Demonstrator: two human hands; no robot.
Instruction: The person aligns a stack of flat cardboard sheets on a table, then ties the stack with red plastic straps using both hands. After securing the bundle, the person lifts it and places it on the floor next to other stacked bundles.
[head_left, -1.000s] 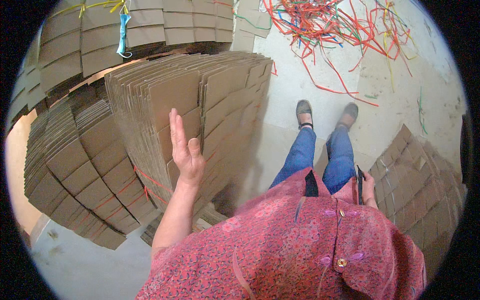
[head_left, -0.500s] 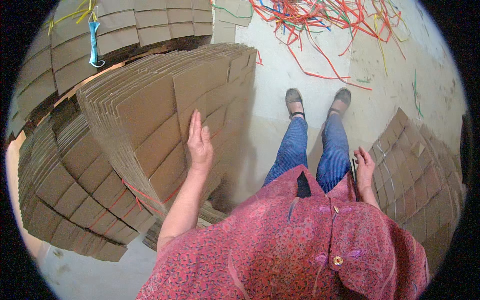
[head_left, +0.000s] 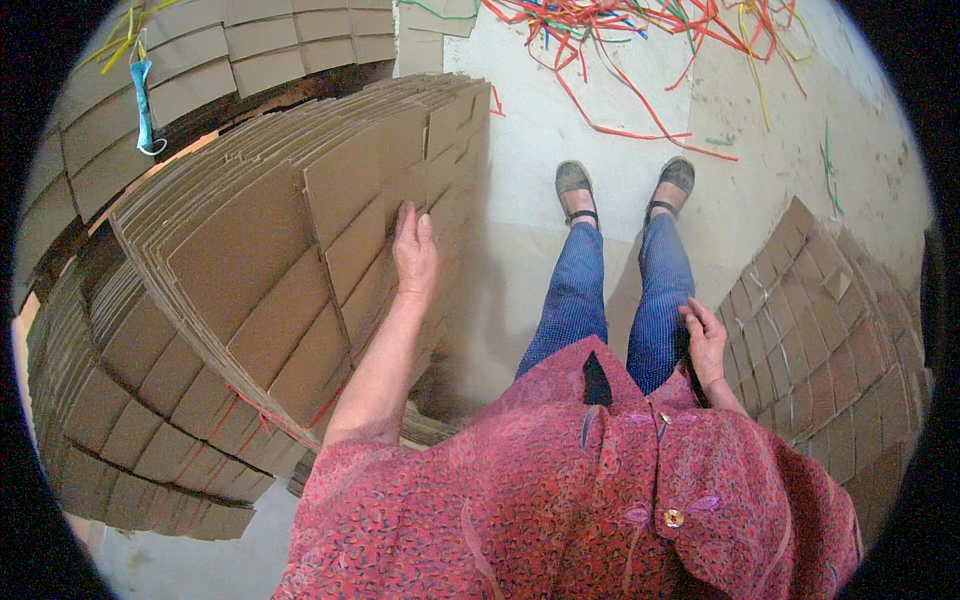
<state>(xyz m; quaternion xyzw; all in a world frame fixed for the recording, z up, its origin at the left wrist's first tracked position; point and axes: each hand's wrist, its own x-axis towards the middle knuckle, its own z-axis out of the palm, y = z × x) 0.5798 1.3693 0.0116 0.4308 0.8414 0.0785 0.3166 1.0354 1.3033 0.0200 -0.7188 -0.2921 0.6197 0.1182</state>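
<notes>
A tall stack of brown flattened cardboard [head_left: 260,240] rises on my left, its many thin sheet edges facing up and left. My left hand [head_left: 415,250] rests against its gridded side face, fingers stretched out and holding nothing. By my right thigh hangs my right hand [head_left: 706,340], its fingers loosely bent and apart, with nothing visible in it. Red strapping [head_left: 262,410] runs round the lower part of the cardboard. To the right of my right hand stands another cardboard bundle [head_left: 800,330] bound with pale strapping.
Another cardboard stack [head_left: 150,420] leans at the lower left, and more cardboard [head_left: 290,45] stands at the far left with a blue face mask [head_left: 143,100] hanging on it. Loose red, green and yellow straps [head_left: 640,45] lie tangled on the pale floor [head_left: 520,200] ahead.
My left hand has shifted slightly right along the stack's face. The right hand has moved a little left, closer to my thigh. The view has shifted slightly.
</notes>
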